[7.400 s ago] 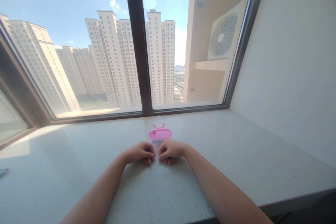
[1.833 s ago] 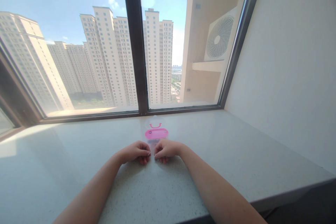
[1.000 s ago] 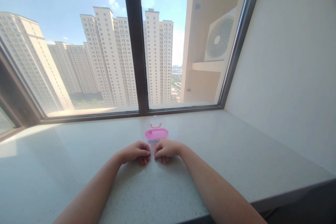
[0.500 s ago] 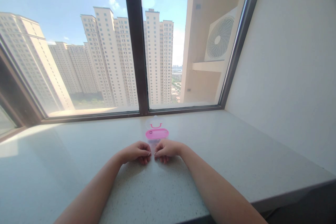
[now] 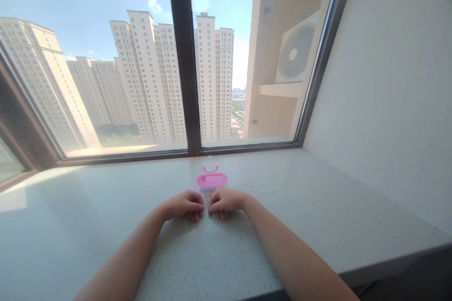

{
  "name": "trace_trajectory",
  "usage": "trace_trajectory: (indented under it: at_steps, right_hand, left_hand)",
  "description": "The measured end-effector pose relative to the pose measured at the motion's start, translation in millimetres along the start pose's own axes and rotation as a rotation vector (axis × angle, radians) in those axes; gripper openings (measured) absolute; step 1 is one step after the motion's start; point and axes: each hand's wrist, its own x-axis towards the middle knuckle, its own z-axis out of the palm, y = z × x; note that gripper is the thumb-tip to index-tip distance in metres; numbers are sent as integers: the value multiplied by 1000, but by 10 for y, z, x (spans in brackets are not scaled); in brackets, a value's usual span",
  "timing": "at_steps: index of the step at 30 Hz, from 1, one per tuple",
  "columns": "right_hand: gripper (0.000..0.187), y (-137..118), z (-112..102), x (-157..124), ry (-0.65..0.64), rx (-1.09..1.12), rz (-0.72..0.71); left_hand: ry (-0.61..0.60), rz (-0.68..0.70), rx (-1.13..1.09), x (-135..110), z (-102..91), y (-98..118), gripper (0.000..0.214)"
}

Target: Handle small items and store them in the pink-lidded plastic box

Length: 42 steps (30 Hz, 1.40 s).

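The left hand [image 5: 190, 203] is at the pale countertop [image 5: 95, 211], fingers curled, thumb drawn against them; whether anything is pinched cannot be told. At centre, just beyond both hands, sits a pink oval tray [image 5: 213, 181], a dark ring [image 5: 204, 178] at its left end; on its far side is a pink handle [image 5: 211, 170]. The right hand [image 5: 226, 201] is similarly curled, contents undeterminable, a narrow gap separating the hands. Far right: white wall [image 5: 395, 103].

No text, label, brand, number or sign readable anywhere in view; no lettering legible.
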Motion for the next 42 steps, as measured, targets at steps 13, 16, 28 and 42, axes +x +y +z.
trace_trajectory:
  at_steps: [13,16,28,42]
  right_hand:
    - [14,-1,-4,1,2,11,12]
    - [14,5,-7,0,-4,6,1]
    - [13,23,-7,-4,-1,-1,-5]
    - [15,29,-11,6,-3,-15,-5]
  left_hand:
    - [4,5,-2,4,3,-5,31]
    - [6,3,1,13,0,-20,32]
    - [1,-3,-17,13,-12,-29,33]
    - [-19,9,-13,1,-12,-10,28]
